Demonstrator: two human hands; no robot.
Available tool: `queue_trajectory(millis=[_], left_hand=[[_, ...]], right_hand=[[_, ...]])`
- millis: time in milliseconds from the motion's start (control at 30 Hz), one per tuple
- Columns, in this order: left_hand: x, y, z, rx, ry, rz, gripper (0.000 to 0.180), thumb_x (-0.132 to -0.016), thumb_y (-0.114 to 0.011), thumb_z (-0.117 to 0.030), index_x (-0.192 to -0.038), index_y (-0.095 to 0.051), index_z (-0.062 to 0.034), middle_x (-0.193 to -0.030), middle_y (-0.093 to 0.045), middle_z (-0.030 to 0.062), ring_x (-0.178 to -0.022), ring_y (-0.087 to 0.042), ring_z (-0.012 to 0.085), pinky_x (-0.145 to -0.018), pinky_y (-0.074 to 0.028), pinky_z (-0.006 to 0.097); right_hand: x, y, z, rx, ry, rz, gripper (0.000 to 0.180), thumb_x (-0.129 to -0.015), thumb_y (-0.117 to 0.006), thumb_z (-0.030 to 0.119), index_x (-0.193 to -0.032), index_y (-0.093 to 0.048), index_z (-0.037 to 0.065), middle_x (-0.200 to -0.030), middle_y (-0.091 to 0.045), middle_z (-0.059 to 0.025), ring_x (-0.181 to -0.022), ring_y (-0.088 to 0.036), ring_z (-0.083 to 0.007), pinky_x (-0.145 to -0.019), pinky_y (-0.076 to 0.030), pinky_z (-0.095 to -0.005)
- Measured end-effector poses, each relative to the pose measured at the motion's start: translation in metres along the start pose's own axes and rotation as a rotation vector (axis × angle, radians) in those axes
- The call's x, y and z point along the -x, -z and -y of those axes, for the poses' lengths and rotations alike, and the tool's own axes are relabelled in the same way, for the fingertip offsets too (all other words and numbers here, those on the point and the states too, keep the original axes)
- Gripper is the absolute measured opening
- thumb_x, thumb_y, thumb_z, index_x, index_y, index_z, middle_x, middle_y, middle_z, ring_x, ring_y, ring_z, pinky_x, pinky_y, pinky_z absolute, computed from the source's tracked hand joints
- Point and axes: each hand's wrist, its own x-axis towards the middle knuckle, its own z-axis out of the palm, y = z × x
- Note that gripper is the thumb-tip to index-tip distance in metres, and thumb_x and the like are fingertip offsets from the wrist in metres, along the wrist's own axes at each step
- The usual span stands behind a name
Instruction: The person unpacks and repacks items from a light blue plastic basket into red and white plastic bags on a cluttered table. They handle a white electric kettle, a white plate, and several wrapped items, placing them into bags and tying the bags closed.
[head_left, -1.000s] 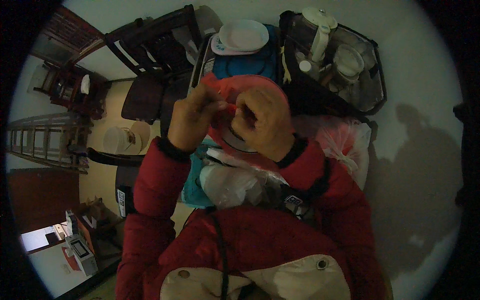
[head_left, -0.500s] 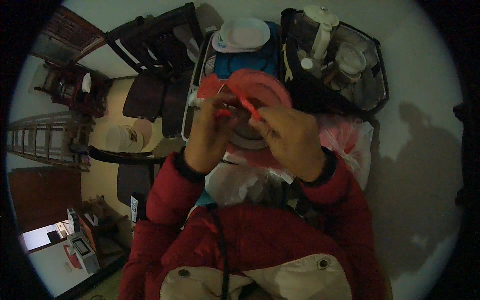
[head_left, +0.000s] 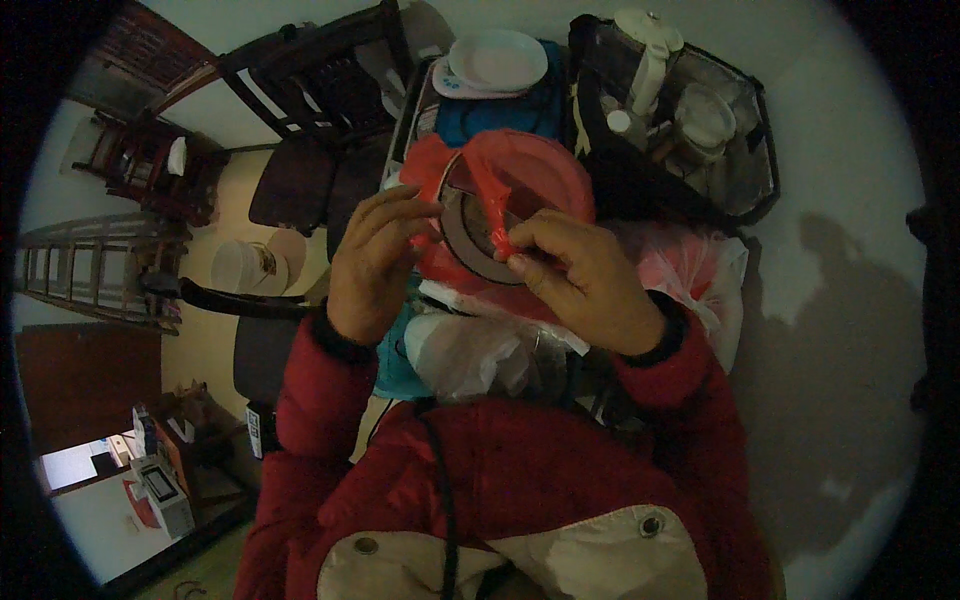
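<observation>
A red plastic bag [head_left: 430,165] lies spread in front of me, with a round, plate-like thing [head_left: 468,235] with a pale rim inside its opening. My right hand [head_left: 585,275] pinches a twisted handle of the bag between thumb and fingers. On the other side, my left hand [head_left: 375,260] has its fingers curved at the bag's left edge, a bit of red plastic showing between them. Beyond my right fingers, a round, rimmed shape [head_left: 545,170] shows pink through the plastic.
A white dish [head_left: 498,60] stands on stacked things behind the bag. At the far right an open black case [head_left: 765,165] holds a white kettle [head_left: 650,70] and jars. Clear plastic wrapping [head_left: 470,355] lies near my body; another bag [head_left: 690,270] sits right. Dark chairs [head_left: 290,190] stand left.
My hands have moved apart, the left one going leftward. The bag's opening is wider, and more of the round thing inside shows.
</observation>
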Motion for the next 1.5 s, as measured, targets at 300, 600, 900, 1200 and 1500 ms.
queue_trajectory(millis=[300, 600, 900, 1200, 1500], left_hand=[[-0.02, -0.012, 0.0, 0.207, 0.097, 0.234, 0.013, -0.089, -0.058, -0.01, -0.096, -0.064, -0.002, -0.083, -0.059, 0.0121, -0.076, -0.058, 0.0274, -0.064, -0.044, 0.037], [-0.031, -0.014, -0.012, 0.431, 0.275, 0.078, 0.012, -0.087, -0.063, -0.01, -0.09, -0.065, 0.0017, -0.078, -0.06, 0.0103, -0.071, -0.058, 0.0196, -0.064, -0.044, 0.03], [-0.03, -0.018, -0.03, 0.752, 0.672, 0.034, 0.018, -0.083, -0.067, -0.005, -0.098, -0.067, 0.0027, -0.083, -0.066, 0.0113, -0.074, -0.063, 0.0151, -0.069, -0.048, 0.025], [-0.012, -0.023, -0.019, 0.556, 0.468, 0.042, 0.021, -0.086, -0.064, -0.004, -0.106, -0.064, 0.0048, -0.1, -0.068, 0.0104, -0.088, -0.064, 0.0174, -0.078, -0.05, 0.028], [-0.016, -0.024, -0.01, 1.521, 0.728, 0.05, 0.026, -0.087, -0.064, -0.012, -0.112, -0.059, -0.0033, -0.109, -0.064, 0.0071, -0.102, -0.06, 0.0176, -0.092, -0.045, 0.031]], right_hand=[[-0.007, -0.002, -0.007, -0.641, -0.32, 0.076, 0.039, -0.082, -0.047, -0.007, -0.116, -0.062, 0.002, -0.099, -0.064, -0.0028, -0.089, -0.059, -0.0102, -0.081, -0.046, -0.0242], [-0.018, -0.011, -0.018, -0.448, -0.257, 0.008, 0.04, -0.078, -0.056, -0.001, -0.117, -0.06, 0.003, -0.098, -0.064, -0.0063, -0.094, -0.06, -0.0155, -0.081, -0.048, -0.0281], [-0.029, -0.029, -0.022, -0.111, -0.146, -0.144, 0.022, -0.073, -0.068, 0.014, -0.09, -0.061, 0.002, -0.084, -0.063, -0.0196, -0.079, -0.062, -0.0364, -0.067, -0.048, -0.0434], [-0.031, -0.033, -0.007, 0.104, -0.204, -0.154, 0.023, -0.072, -0.066, 0.009, -0.093, -0.059, 0.001, -0.083, -0.064, -0.0197, -0.078, -0.064, -0.0339, -0.066, -0.049, -0.0402], [-0.024, -0.028, -0.008, 0.099, -0.167, -0.227, 0.021, -0.076, -0.063, 0.008, -0.097, -0.061, 0.002, -0.086, -0.065, -0.0189, -0.077, -0.064, -0.0341, -0.065, -0.05, -0.0403]])
